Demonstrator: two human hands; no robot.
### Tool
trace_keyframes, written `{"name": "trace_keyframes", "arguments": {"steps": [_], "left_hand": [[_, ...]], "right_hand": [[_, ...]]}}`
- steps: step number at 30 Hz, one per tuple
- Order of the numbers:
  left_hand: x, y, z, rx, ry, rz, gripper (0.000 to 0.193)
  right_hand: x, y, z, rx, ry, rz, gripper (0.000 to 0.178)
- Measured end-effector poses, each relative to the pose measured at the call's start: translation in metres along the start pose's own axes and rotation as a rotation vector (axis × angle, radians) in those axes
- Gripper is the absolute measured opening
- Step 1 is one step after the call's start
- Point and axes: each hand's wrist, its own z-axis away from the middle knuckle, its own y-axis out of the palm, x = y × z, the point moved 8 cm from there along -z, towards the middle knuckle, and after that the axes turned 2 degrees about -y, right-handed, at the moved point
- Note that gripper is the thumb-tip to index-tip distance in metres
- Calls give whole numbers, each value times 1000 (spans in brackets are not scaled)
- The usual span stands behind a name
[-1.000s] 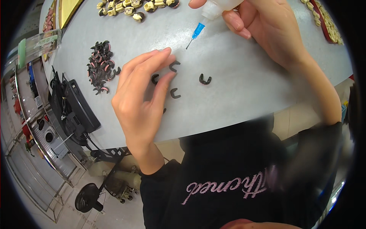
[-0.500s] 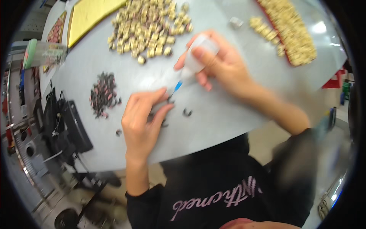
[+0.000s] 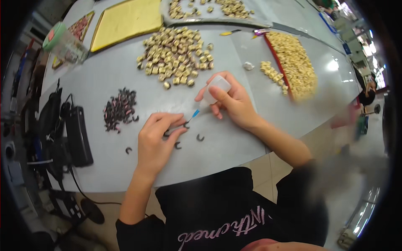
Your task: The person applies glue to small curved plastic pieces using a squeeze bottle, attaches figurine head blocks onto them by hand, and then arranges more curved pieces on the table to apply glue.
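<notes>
My left hand (image 3: 155,138) pinches a small black C-shaped piece (image 3: 186,125) between thumb and fingertips, just above the grey table. In my right hand (image 3: 238,104) is a translucent white squeeze bottle (image 3: 218,88), tilted down to the left. Its thin needle with a blue base (image 3: 195,113) points at the pinched piece; whether the tip touches it I cannot tell. One loose black C-shaped piece (image 3: 200,138) lies right of my left hand, and another (image 3: 129,150) lies to its left. A heap of black and pinkish curved pieces (image 3: 120,109) sits farther left.
Beyond my hands spreads a pile of small cream-and-brown blocks (image 3: 176,58). Behind it are a yellow board (image 3: 127,25) and a tray (image 3: 217,20) with more blocks. A green-lidded jar (image 3: 67,46) and black device (image 3: 79,136) stand left; a red-edged tray (image 3: 281,67) of cream pieces lies right.
The view has shifted, showing more of the table's far side. Both hands keep nearly the same pose, with the bottle's needle still at the black piece.
</notes>
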Motion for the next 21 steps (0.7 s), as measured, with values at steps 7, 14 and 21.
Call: {"name": "trace_keyframes", "arguments": {"steps": [7, 14, 21], "left_hand": [[1, -1, 0, 22, -3, -5, 33], [5, -1, 2, 22, -22, -7, 35], [4, 1, 2, 7, 39, -53, 37]], "right_hand": [[-1, 10, 0, 63, -51, 136, 19], [-2, 17, 3, 74, -55, 161, 19], [-1, 17, 4, 72, -69, 212, 20]]}}
